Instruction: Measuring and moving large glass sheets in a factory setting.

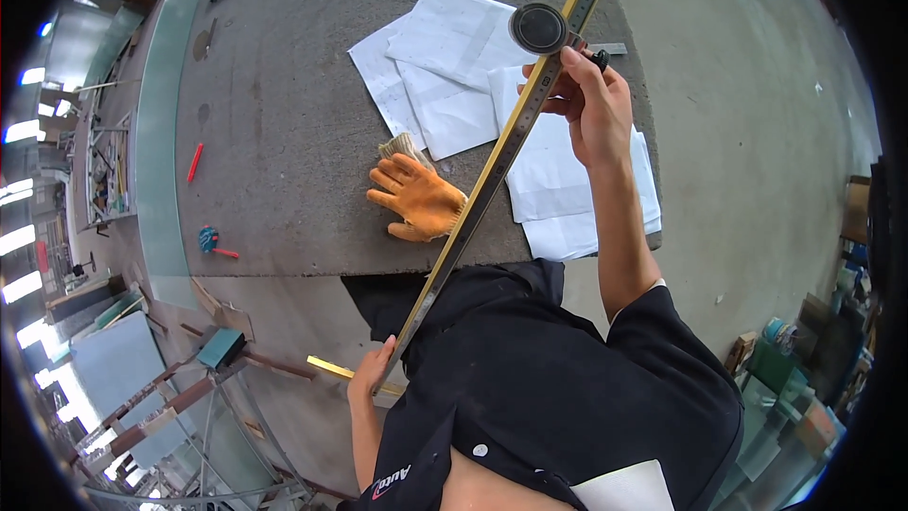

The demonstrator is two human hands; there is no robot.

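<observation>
A long graduated ruler (498,159) with a yellow edge runs slantwise across the view, above the table and in front of my body. My right hand (602,114) is closed around a small slider on it, with the thumb on top. A round black disc, perhaps a suction cup (540,29), and a black knob (601,60) belong to this slider. Low on the left, my left hand (371,368) grips the ruler's near end, where a short yellow crossbar (331,366) sticks out; its fingers are partly hidden. Orange-coated work gloves (416,197) lie beside the ruler.
White paper sheets (461,33) spread over the grey table (293,114). A red marker (195,162) and a blue tape measure (208,238) with a red piece lie at its left. A glass strip (165,104) borders the table. Metal racks (218,388) stand lower left.
</observation>
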